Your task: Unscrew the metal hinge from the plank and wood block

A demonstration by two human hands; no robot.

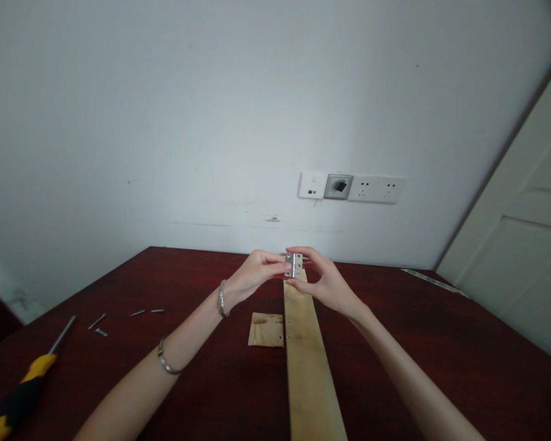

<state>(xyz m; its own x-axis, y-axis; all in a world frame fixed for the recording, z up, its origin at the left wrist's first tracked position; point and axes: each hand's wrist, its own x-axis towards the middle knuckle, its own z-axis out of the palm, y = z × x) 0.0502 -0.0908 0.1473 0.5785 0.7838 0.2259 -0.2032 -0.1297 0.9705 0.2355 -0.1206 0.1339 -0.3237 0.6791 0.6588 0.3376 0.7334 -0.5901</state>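
A small silver hinge (294,265) with screw holes is held up above the far end of a long wooden board (308,361). My left hand (256,269) pinches the hinge's left leaf between thumb and fingers. With thumb below and fingers above, my right hand (327,283) grips the hinge from the right side. A thin metal piece shows by the right fingers, too small to name. Against the board's left side lies a small square wooden piece (265,331) with dark stains and small holes.
A yellow-and-black screwdriver (22,389) lies at the left of the dark red table (202,392). Several screws (97,321) are scattered beyond it. Wall sockets (374,189) sit above the table's back edge. A patterned strip (434,281) lies at the back right, near a white door (523,214).
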